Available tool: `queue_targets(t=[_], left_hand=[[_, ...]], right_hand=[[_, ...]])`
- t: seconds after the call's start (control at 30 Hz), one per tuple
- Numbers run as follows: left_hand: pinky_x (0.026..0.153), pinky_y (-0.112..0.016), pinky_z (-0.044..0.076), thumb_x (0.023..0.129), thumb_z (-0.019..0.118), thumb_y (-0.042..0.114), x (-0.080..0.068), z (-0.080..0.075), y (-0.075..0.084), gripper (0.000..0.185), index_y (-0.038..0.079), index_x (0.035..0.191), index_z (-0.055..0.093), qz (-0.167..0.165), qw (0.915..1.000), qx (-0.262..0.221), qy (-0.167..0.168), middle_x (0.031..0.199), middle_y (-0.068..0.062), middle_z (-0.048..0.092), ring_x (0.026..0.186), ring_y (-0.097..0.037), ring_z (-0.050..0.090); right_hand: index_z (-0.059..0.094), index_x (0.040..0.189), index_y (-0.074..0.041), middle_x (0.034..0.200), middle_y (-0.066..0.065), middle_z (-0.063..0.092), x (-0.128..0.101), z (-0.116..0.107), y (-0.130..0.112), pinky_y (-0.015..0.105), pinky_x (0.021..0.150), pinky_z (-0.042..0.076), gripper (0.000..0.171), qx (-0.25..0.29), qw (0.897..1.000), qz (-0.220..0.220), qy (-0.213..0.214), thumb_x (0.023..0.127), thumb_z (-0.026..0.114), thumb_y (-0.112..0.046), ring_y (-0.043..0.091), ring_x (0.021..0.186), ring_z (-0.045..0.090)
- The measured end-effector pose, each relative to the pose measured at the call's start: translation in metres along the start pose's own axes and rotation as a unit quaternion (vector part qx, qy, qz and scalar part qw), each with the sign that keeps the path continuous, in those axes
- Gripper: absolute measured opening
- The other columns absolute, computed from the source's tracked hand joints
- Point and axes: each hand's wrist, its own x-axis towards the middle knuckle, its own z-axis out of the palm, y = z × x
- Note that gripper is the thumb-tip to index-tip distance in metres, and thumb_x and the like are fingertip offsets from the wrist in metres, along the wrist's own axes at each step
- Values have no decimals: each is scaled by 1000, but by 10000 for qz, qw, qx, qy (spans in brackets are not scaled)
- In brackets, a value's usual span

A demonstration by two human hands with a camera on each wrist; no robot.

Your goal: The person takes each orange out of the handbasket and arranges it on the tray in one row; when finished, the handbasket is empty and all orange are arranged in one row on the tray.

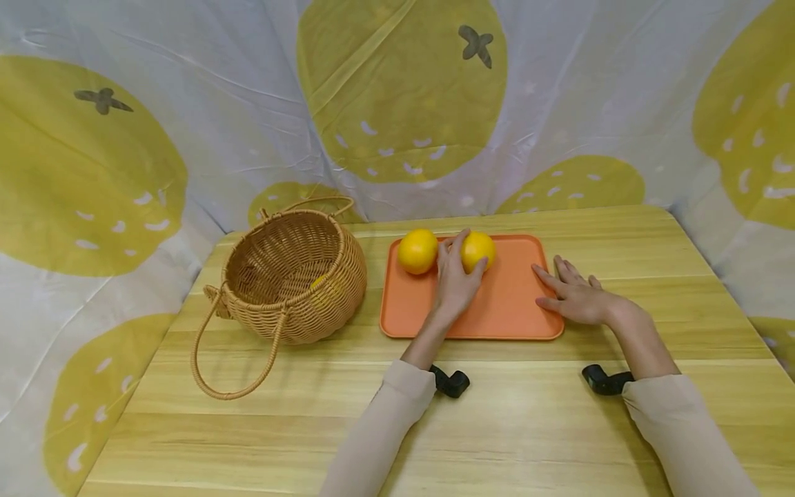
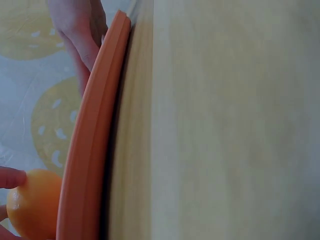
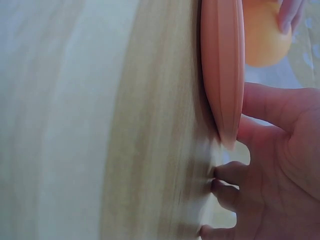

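An orange tray (image 1: 509,304) lies on the wooden table with two oranges near its far edge. My left hand (image 1: 456,283) grips the right-hand orange (image 1: 481,250), thumb on the near side and fingers on the far side. Just left of that hand sits the other orange (image 1: 417,251). At the tray's right end, my right hand (image 1: 577,297) has its fingers spread. In the right wrist view, the thumb and a finger of the right hand (image 3: 280,160) touch the tray's edge (image 3: 222,70), while other fingertips rest on the table.
A round wicker basket (image 1: 298,324) stands left of the tray, one handle (image 1: 226,395) folded down toward the front. Something yellow (image 1: 319,281) shows inside it. Behind the table (image 1: 497,428) hangs a pale curtain (image 1: 248,117) with a yellow fruit print.
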Motion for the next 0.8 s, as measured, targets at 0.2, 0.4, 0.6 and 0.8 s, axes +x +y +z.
queue_targets(t=[0.2, 0.4, 0.6, 0.8], left_hand=[[115, -53, 43, 98, 71, 16, -3, -1, 0, 62, 15, 155, 46, -29, 9999, 13, -126, 156, -15, 40, 142, -35, 44], [115, -54, 42, 97, 71, 16, -4, -7, 5, 64, 18, 155, 43, -86, 9991, 280, -303, 154, -17, 42, 140, -35, 45], [112, -54, 45, 99, 70, 19, -4, -7, 5, 66, 19, 158, 43, -136, 9986, 432, -281, 152, -19, 39, 138, -36, 44], [112, -52, 45, 99, 71, 21, -5, -1, 5, 64, 17, 157, 44, -92, 9991, 407, 86, 149, -21, 40, 137, -36, 44]], right_hand=[[6, 168, -28, 170, 24, -22, -9, -3, -13, 80, 112, -13, 98, 139, 9999, -56, -1, 94, 38, -83, 47, 157, -19], [10, 168, -13, 167, 33, -19, -21, -12, -39, 80, 112, -14, 81, 201, 9998, 23, -89, 107, 50, -48, 53, 155, -17], [10, 167, -11, 167, 34, -18, -23, -13, -45, 80, 112, -12, 79, 114, 9999, 52, -107, 108, 49, -45, 54, 154, -17], [8, 168, -22, 169, 28, -21, -14, -7, -24, 80, 112, -12, 90, 184, 9998, -96, 34, 101, 44, -69, 49, 156, -19]])
